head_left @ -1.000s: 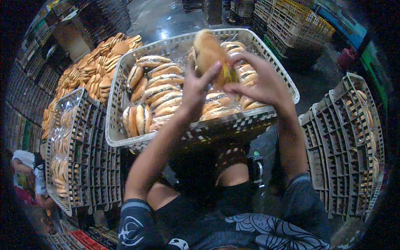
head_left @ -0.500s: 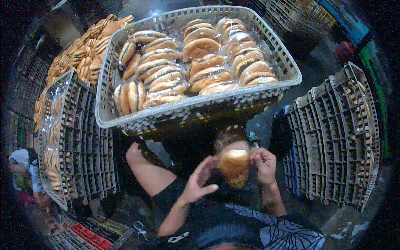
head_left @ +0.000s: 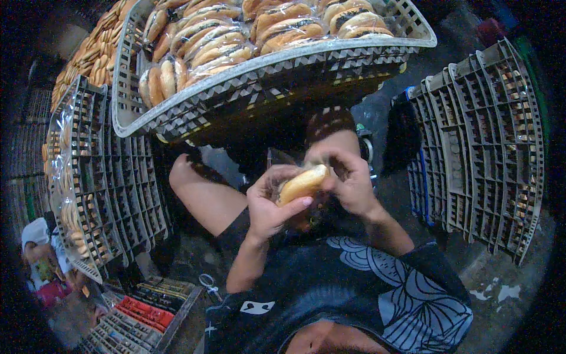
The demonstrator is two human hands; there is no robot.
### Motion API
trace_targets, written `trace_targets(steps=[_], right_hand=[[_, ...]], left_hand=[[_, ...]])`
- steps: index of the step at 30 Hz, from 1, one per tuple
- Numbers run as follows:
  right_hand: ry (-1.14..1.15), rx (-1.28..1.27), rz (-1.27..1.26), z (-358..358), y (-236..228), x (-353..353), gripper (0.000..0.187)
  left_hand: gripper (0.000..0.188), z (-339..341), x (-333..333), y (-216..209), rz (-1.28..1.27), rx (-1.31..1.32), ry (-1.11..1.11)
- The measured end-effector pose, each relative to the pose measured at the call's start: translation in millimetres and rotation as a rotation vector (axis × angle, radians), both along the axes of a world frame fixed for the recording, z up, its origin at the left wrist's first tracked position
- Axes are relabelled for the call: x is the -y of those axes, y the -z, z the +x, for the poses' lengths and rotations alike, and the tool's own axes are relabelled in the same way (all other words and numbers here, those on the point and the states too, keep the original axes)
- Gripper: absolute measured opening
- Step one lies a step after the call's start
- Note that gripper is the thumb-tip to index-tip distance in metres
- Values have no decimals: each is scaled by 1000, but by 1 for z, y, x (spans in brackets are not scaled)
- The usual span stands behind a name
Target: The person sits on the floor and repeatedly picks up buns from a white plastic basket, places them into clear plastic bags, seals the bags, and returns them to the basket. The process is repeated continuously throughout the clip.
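Both hands hold one golden bun (head_left: 302, 184) in clear plastic wrap close over my lap. My left hand (head_left: 272, 203) cups it from below, thumb along its underside. My right hand (head_left: 349, 178) pinches the wrap at the bun's right end. In front of me stands a grey plastic crate (head_left: 177, 112) filled with several wrapped, filled buns (head_left: 218, 50).
A stack of grey crates (head_left: 103, 177) stands on edge at my left, with bagged buns (head_left: 65, 177) against it. More crates (head_left: 489, 141) stand on edge at the right. A heap of buns (head_left: 88, 53) lies at the back left. Scissors (head_left: 207, 282) lie on the floor beside red trays (head_left: 141, 311).
The bun went from above the crate down to my lap. Both hands came with it, and it now lies sideways between them. The crate moved up in the view.
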State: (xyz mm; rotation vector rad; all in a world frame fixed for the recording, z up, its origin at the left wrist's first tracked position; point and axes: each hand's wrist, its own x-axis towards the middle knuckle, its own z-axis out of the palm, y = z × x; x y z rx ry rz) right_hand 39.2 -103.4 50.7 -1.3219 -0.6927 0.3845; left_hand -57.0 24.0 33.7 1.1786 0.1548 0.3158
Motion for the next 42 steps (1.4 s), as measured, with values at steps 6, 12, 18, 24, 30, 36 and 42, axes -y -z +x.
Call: trace_targets(steps=[6, 12, 18, 24, 30, 36, 42], right_hand=[[-165, -515, -62, 1, -23, 0, 15], [-29, -279, -110, 0, -1, -2, 24], [-79, 27, -375, -2, -5, -16, 3], [-215, 425, -680, -12, -3, -5, 13], [-172, 692, -883, -48, 17, 9, 32], [-184, 63, -866, -39, 42, 36, 32], [542, -143, -489, -27, 57, 55, 63]], left_hand=[[14, 9, -14, 10, 25, -84, 145], [14, 9, -10, -5, 485, -78, -7], [27, -2, -17, -9, 692, -104, -58], [16, -9, -22, -22, 1064, -302, 155], [17, -16, -22, 60, 114, -563, 391], [22, -22, 6, 47, 503, -441, 253], [34, 26, 82, 49, 448, -231, -291]])
